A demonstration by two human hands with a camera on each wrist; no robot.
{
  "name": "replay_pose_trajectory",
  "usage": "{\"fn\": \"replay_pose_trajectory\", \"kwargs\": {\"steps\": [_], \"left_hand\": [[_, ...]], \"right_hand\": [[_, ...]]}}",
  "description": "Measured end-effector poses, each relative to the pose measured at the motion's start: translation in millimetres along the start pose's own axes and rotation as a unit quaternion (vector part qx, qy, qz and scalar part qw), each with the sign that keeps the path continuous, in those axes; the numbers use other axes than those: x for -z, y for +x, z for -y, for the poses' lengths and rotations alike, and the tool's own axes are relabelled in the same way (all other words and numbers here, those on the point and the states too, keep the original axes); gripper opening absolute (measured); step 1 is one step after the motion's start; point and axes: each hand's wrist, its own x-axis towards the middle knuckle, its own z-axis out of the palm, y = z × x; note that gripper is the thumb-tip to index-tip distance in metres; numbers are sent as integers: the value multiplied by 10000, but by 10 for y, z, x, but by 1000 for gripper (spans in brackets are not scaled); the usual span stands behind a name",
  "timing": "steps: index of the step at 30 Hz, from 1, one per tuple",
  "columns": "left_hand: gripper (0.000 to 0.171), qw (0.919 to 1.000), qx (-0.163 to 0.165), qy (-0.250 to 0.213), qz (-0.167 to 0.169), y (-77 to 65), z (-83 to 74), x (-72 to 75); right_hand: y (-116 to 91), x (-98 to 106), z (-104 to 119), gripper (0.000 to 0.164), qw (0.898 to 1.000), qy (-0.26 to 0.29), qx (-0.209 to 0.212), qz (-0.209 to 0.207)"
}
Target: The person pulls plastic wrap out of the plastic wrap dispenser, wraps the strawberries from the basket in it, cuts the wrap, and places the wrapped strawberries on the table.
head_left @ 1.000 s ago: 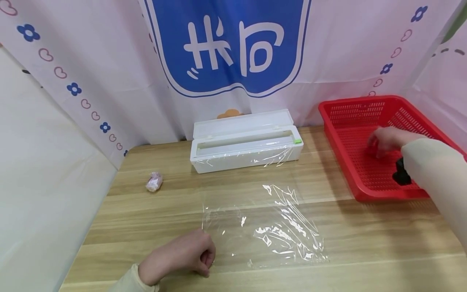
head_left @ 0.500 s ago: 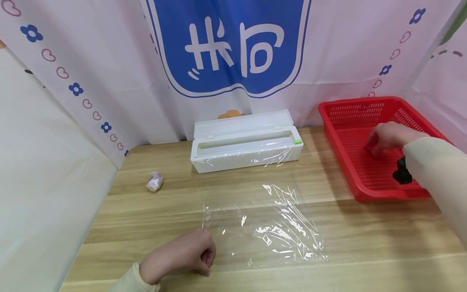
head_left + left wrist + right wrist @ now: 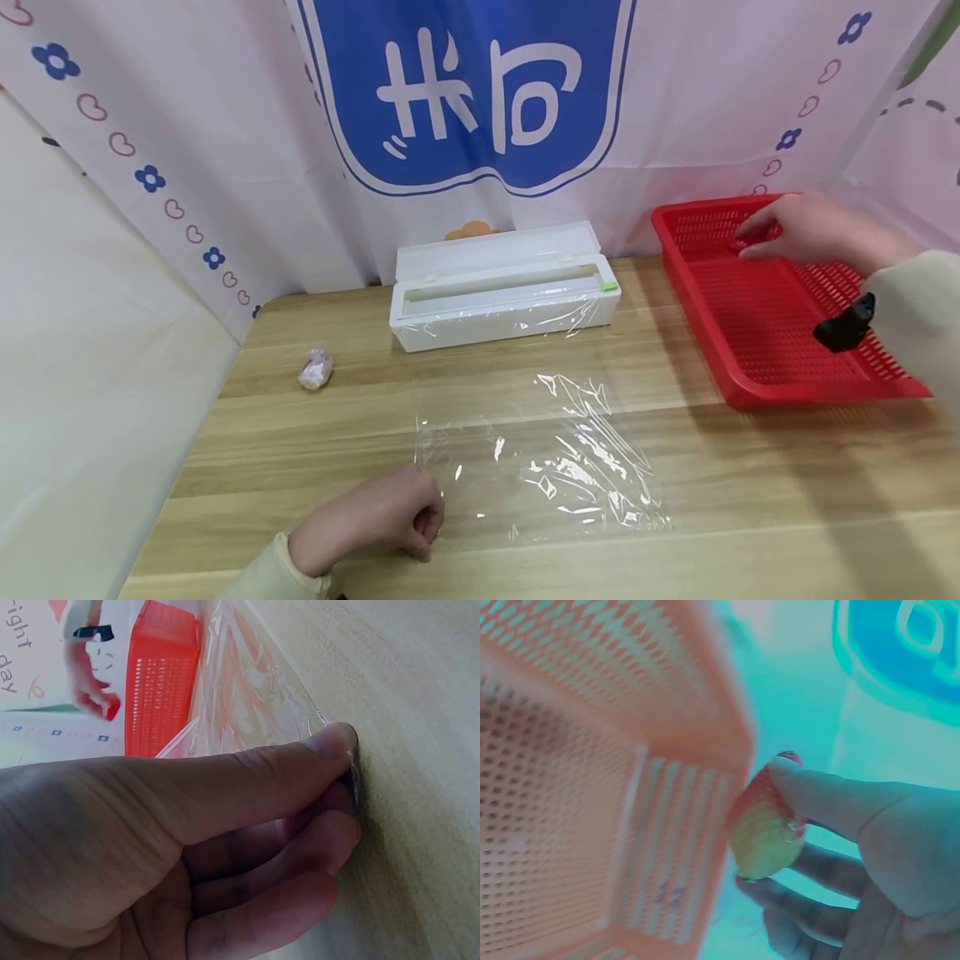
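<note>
My left hand (image 3: 375,518) rests at the near left corner of a sheet of plastic wrap (image 3: 596,454) spread on the table. In the left wrist view, its thumb and forefinger pinch the edge of the film (image 3: 251,697). Over the back part of the red basket (image 3: 693,312), my right hand (image 3: 813,232) holds a small red object. The right wrist view shows it as a small rounded fruit (image 3: 765,832), red on top and yellowish below, pinched between thumb and fingers. Its exact kind is unclear under the tinted colours.
A white plastic-wrap dispenser (image 3: 502,323) stands at the back of the table with its lid up and a green slider at its right end. A small wrapped pinkish lump (image 3: 316,369) lies at the left. A printed curtain (image 3: 247,108) hangs behind.
My right hand has risen from the basket's bottom and moved towards its back, bringing the small red fruit with it. The left hand stays on the film's corner.
</note>
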Motion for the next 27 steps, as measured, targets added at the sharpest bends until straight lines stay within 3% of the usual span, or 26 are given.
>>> {"fn": "replay_pose_trajectory", "kwargs": {"steps": [6,12,20,27], "left_hand": [[25,10000,52,4,19,-18,11,8],[24,10000,35,9,16,-19,9,21],[24,10000,80,-21,3,-25,4,22],[25,10000,26,23,-39,-16,0,7]], "right_hand": [[-143,200,509,53,9975,-271,435,-483],[-292,181,1106,45,9842,-496,1181,-1223],[-366,-206,1702,33,9532,-341,2501,-1662],[-455,-688,2057,30,9200,274,3449,-1843]]}}
